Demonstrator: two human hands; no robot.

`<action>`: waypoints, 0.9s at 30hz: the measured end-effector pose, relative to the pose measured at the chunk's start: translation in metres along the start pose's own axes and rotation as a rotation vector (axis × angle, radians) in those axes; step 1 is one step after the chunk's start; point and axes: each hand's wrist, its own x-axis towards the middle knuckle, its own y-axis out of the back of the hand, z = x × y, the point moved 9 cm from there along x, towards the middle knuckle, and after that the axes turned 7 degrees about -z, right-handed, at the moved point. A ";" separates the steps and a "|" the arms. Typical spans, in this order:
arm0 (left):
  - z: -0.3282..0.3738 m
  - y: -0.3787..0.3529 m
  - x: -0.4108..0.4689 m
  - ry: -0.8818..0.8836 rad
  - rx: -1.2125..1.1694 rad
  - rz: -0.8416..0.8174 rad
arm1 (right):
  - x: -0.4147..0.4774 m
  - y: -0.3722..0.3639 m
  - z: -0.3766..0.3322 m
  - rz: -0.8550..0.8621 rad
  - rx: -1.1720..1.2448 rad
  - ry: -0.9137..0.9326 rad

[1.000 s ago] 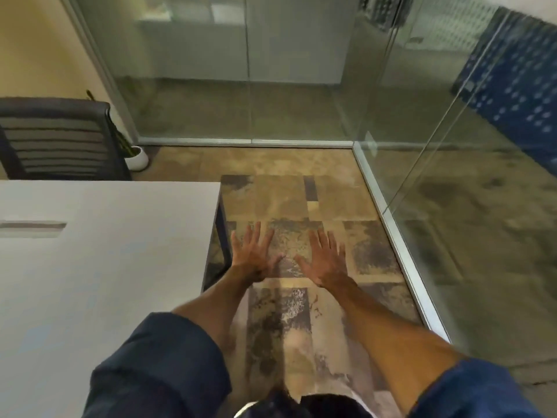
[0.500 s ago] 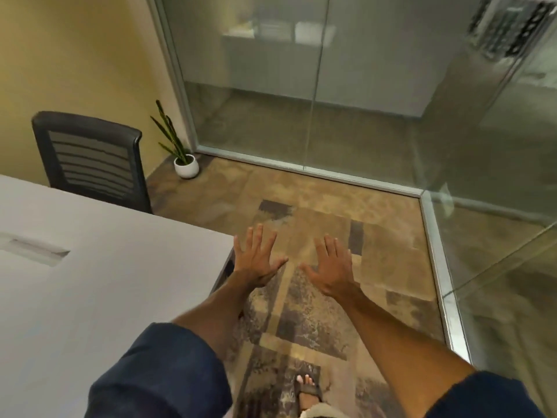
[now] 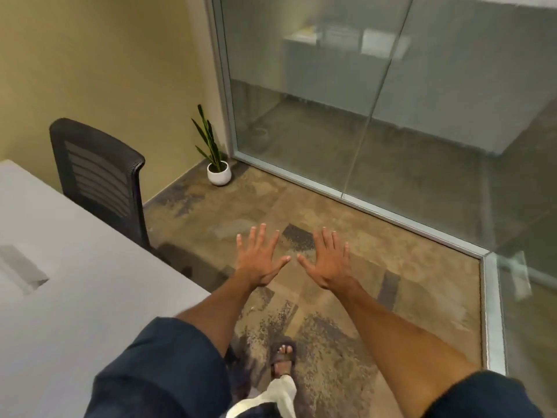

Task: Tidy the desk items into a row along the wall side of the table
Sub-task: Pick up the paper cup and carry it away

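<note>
Left hand (image 3: 259, 260) and right hand (image 3: 327, 263) are held out side by side, palms down, over the floor (image 3: 391, 267), just right of the counter (image 3: 75, 282) corner. The fingers (image 3: 262, 236) are spread straight; nothing is gripped. No desk items are seen in view. On the visible counter part only a recessed slot (image 3: 21, 268) is noted. A chair (image 3: 99, 173) is set at the far edge, near the yellow wall (image 3: 105, 55). Progress cannot be confirmed, as no row is shown. Judged: any items lie further left, out of frame.

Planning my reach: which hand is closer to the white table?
Left. The left hand hovers over the floor just off the table edge; the right hand is beside it, farther out, toward the glass wall.
</note>
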 end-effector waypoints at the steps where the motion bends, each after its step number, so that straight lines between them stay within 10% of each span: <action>1: -0.006 0.002 0.015 0.015 0.000 -0.002 | 0.019 0.003 -0.001 -0.002 -0.008 0.012; 27: -0.283 0.122 0.353 0.592 -0.206 0.050 | 0.546 0.040 -0.209 -0.175 -0.198 0.560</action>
